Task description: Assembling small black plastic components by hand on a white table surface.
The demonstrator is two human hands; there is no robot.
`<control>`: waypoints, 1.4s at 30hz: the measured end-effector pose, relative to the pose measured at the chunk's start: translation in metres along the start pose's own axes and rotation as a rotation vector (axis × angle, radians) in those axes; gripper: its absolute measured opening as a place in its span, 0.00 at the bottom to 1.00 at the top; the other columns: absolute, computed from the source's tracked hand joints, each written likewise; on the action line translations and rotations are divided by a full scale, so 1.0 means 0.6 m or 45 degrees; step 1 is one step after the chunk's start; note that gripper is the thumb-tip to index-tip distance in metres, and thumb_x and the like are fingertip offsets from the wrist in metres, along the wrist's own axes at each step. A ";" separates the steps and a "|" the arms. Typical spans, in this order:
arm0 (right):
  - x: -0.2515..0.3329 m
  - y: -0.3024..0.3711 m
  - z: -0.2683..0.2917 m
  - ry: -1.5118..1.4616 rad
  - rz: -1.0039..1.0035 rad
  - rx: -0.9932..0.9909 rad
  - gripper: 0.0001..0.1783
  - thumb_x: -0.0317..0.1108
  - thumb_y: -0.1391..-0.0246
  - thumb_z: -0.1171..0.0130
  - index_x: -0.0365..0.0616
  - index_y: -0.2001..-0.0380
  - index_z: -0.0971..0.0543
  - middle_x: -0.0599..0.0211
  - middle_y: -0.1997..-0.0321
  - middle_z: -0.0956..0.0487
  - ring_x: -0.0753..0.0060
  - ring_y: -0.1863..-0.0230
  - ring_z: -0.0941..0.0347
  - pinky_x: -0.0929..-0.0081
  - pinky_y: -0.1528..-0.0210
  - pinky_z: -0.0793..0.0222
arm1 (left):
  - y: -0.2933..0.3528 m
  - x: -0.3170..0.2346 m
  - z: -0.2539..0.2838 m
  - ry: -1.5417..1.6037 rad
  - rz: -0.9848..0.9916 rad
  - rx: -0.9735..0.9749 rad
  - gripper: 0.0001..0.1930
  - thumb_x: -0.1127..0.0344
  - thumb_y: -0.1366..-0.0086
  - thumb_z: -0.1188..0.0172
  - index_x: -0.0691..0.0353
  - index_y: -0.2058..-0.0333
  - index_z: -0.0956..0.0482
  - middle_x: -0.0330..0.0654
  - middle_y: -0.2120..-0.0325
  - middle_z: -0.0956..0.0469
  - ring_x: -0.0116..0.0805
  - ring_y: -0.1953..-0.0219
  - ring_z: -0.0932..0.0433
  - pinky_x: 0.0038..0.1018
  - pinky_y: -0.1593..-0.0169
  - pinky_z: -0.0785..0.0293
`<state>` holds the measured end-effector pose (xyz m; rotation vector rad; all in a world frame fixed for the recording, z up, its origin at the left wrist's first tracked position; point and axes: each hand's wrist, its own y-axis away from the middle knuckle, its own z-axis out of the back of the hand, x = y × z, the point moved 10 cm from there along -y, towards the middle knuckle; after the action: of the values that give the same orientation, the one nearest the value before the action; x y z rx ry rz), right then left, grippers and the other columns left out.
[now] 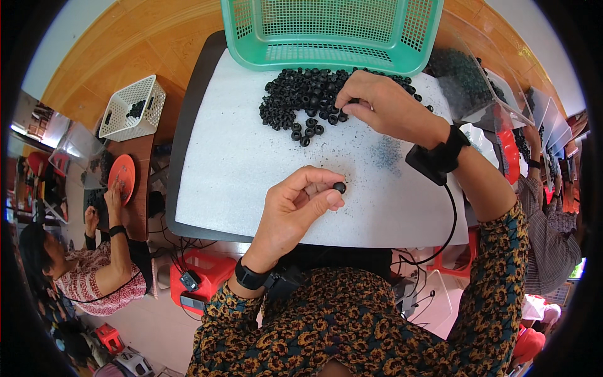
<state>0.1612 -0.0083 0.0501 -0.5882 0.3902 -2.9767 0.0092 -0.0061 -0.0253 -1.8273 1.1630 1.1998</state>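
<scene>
My left hand [292, 204] is raised over the white sheet [220, 182], its thumb and fingertips pinching a small round black part [339, 187]. Beyond it, a heap of small black ring-shaped and rounded parts [295, 94] lies on the sheet. My right hand [389, 103] reaches to the right side of this heap with its fingers drawn together. Something dark shows between its thumb and fingers, but I cannot make out what it is. A few loose black rings [305, 133] lie at the near edge of the heap.
A green plastic basket [333, 60] stands at the table's far edge, behind the heap. Clear bins of dark parts [465, 81] stand at the right. A cable [453, 220] hangs from my right wrist. At left, a person [94, 270] works beside an orange plate [122, 179] and white basket [132, 108].
</scene>
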 end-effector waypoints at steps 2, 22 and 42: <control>-0.003 -0.002 -0.001 0.037 -0.011 -0.055 0.08 0.25 0.46 0.43 0.40 0.62 0.21 0.61 0.63 0.24 0.59 0.62 0.27 0.69 0.60 0.31 | 0.000 -0.001 0.000 0.001 -0.003 0.001 0.11 0.73 0.35 0.40 0.68 0.54 0.24 0.39 0.63 0.23 0.23 0.61 0.24 0.22 0.54 0.26; -0.028 -0.010 -0.015 0.069 -0.226 -0.069 0.07 0.30 0.48 0.40 0.40 0.66 0.19 0.61 0.67 0.23 0.61 0.65 0.25 0.67 0.61 0.31 | -0.002 -0.002 0.001 -0.037 -0.035 0.005 0.11 0.74 0.36 0.40 0.67 0.54 0.24 0.39 0.63 0.23 0.23 0.61 0.23 0.21 0.55 0.26; 0.002 0.026 -0.013 -0.641 -0.428 -0.031 0.07 0.29 0.52 0.36 0.37 0.71 0.22 0.64 0.76 0.22 0.75 0.75 0.27 0.76 0.71 0.33 | -0.005 -0.003 0.024 0.025 -0.108 -0.147 0.11 0.71 0.34 0.41 0.68 0.54 0.25 0.43 0.62 0.20 0.27 0.64 0.21 0.22 0.58 0.25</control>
<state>0.1576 -0.0218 0.0393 -1.4893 0.3053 -2.9589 0.0065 0.0081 -0.0289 -1.9581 1.0346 1.2248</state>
